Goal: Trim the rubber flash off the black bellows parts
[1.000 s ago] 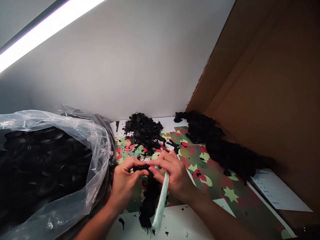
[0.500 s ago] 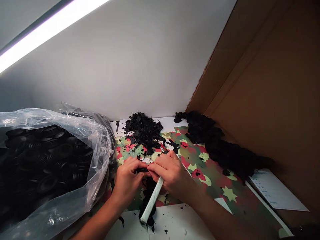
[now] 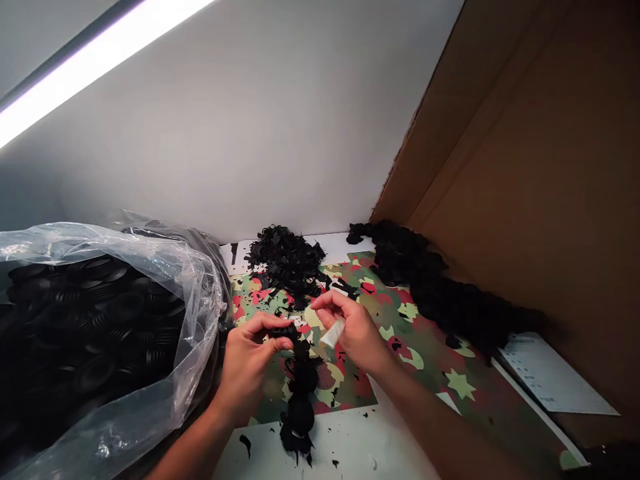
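Note:
My left hand (image 3: pixel 247 368) pinches a small black ribbed part (image 3: pixel 283 331) between thumb and fingers. To its right and slightly apart, my right hand (image 3: pixel 353 328) is closed around a white stick-like handle (image 3: pixel 333 333). The handle's end points toward me, and any working tip is hidden by the fingers. Below the hands, dark scraps and rounded black pieces (image 3: pixel 301 413) lie in a line on the camouflage-patterned sheet (image 3: pixel 345 393) and the white surface nearer me.
At left stands a clear plastic bag (image 3: pixel 200 320) full of black ribbed round parts (image 3: pixel 125 303). A heap of black shavings (image 3: pixel 285 257) lies behind the hands. More black pieces (image 3: pixel 440 293) run along the cardboard wall (image 3: pixel 540 200) at right, near a white paper (image 3: pixel 560 373).
My right hand has drawn away to the right from the left hand and turned, so the white handle looks much shorter. The left hand still holds the black part.

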A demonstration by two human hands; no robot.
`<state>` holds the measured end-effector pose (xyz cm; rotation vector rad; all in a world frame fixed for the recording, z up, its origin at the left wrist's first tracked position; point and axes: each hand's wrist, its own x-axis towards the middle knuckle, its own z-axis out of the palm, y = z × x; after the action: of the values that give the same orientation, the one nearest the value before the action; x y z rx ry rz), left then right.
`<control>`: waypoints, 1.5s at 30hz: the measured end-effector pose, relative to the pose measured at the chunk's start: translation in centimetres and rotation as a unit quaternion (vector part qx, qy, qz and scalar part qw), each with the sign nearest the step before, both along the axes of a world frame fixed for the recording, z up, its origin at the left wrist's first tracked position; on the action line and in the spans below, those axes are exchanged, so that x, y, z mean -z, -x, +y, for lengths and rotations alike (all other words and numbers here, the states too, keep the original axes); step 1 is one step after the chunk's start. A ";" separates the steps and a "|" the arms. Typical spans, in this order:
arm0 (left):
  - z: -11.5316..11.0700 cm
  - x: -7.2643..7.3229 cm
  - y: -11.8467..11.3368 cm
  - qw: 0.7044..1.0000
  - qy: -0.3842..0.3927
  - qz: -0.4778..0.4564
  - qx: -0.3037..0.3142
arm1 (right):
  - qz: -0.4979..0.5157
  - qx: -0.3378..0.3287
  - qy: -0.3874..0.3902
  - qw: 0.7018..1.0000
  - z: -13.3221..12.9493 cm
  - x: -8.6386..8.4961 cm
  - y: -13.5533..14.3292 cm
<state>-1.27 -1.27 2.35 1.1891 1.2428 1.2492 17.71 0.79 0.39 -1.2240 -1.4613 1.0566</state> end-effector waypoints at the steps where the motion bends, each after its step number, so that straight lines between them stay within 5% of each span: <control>1: 0.0 0.1 0.0 1.000 0.004 -0.009 0.000 | 0.012 -0.018 0.002 1.000 -0.4 -0.3 0.3; 7: 0.1 0.8 0.1 0.999 0.025 -0.032 0.017 | 0.090 -0.091 0.061 0.990 -1.8 -1.3 1.4; 23: 0.4 1.3 -0.4 0.985 0.073 -0.134 0.076 | 0.201 -0.066 0.129 0.969 -2.0 -0.9 2.0; 26: 0.3 1.1 -0.4 0.991 0.064 -0.103 0.057 | 0.119 -0.046 0.079 0.989 -2.1 -0.7 2.1; 28: 0.2 1.0 -0.3 0.991 0.086 -0.090 0.048 | 0.024 -0.008 -0.023 0.999 -2.2 -0.3 2.1; 31: 0.1 0.9 -0.1 0.981 0.143 -0.110 0.077 | -0.119 0.024 -0.199 0.973 -2.1 0.4 2.2; 34: 0.1 0.6 0.1 0.980 0.135 -0.119 0.083 | -0.185 -0.008 -0.276 0.943 -2.1 0.9 2.3; 38: 0.2 0.2 0.1 0.991 0.098 -0.070 0.055 | -0.148 -0.037 -0.244 0.958 -2.2 1.0 2.1; 45: 0.1 0.0 0.1 0.998 0.063 0.006 0.029 | -0.018 0.019 -0.151 0.988 -1.6 0.4 0.8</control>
<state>-1.35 -1.19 2.32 1.1354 1.2683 1.1061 16.88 -0.78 -0.03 -1.0540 -1.5546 0.7570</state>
